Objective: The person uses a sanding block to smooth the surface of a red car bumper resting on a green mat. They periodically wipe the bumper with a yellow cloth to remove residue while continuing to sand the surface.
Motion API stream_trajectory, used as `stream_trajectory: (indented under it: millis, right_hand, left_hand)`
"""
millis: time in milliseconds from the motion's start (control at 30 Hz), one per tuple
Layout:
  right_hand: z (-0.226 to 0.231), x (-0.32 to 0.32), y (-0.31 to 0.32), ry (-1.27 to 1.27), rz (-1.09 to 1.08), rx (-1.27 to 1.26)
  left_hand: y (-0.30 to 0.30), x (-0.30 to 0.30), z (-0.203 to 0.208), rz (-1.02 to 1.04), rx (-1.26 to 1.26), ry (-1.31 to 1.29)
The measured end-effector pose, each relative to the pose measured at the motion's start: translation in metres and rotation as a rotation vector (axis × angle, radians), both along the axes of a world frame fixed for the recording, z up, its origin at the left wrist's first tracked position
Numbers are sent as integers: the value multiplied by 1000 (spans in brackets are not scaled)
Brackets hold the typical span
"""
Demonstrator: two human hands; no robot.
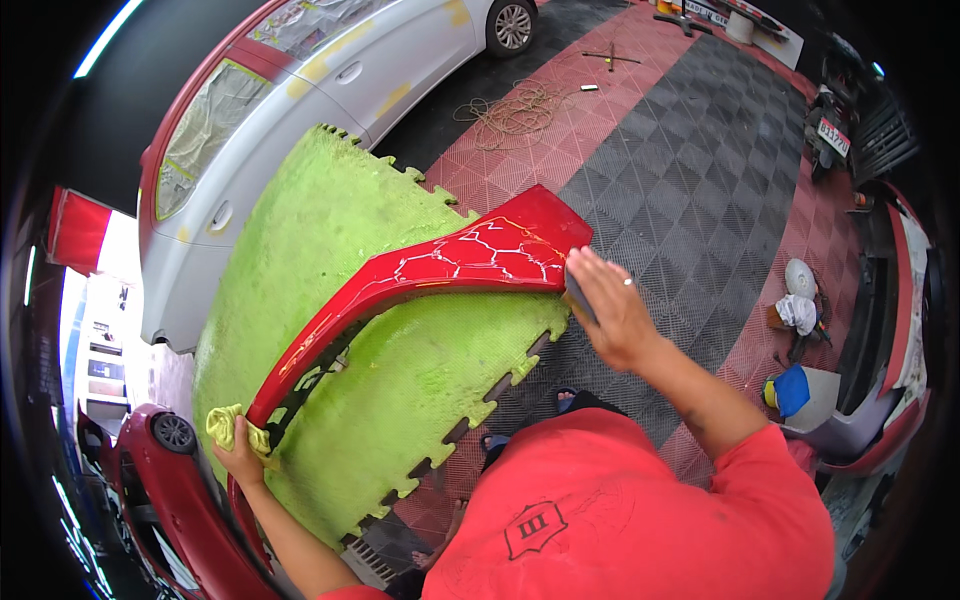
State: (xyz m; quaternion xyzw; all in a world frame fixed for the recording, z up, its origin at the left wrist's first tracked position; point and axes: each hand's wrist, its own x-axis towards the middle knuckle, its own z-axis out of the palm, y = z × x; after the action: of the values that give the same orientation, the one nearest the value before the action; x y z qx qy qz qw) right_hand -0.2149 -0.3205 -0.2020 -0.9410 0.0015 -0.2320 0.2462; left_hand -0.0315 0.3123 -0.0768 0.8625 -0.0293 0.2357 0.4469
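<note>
A glossy red car fender (pixel 440 255) with a curved wheel arch lies across a green foam mat (pixel 270 230). White, net-like lines show on its broad end. My left hand (pixel 240 458) is closed on a crumpled yellow cloth (pixel 232 428) at the fender's narrow lower-left end. At the broad right end is my right hand (pixel 615 315), its fingers long and close together, with a ring on one. Under its palm a dark grey pad (pixel 578 298) shows at the fender's edge. Most of the pad is hidden by the hand.
A silver car (pixel 330 95) with masked windows stands at the upper left, a red car (pixel 180 500) at the lower left. A coiled hose (pixel 515 115) and a cross-shaped wrench (pixel 611 57) lie on the tiled floor (pixel 700 190). Bumpers (pixel 900 350) and a blue cloth (pixel 791 390) are at right.
</note>
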Motion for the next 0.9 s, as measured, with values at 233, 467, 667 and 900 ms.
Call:
stream_trajectory:
  millis: [233,467,667,900]
  right_hand:
    - [-22,36,-34,99,-78,15]
    - [-29,104,-63,205,27,159]
    - [-11,138,-67,284,69,263]
    - [1,8,-51,229,66,157]
  left_hand:
    - [-1,-8,-2,-8,-46,-21]
    - [7,-7,-9,24,-34,-25]
    - [-3,-10,0,8,29,-73]
    - [-1,-11,-10,24,8,-51]
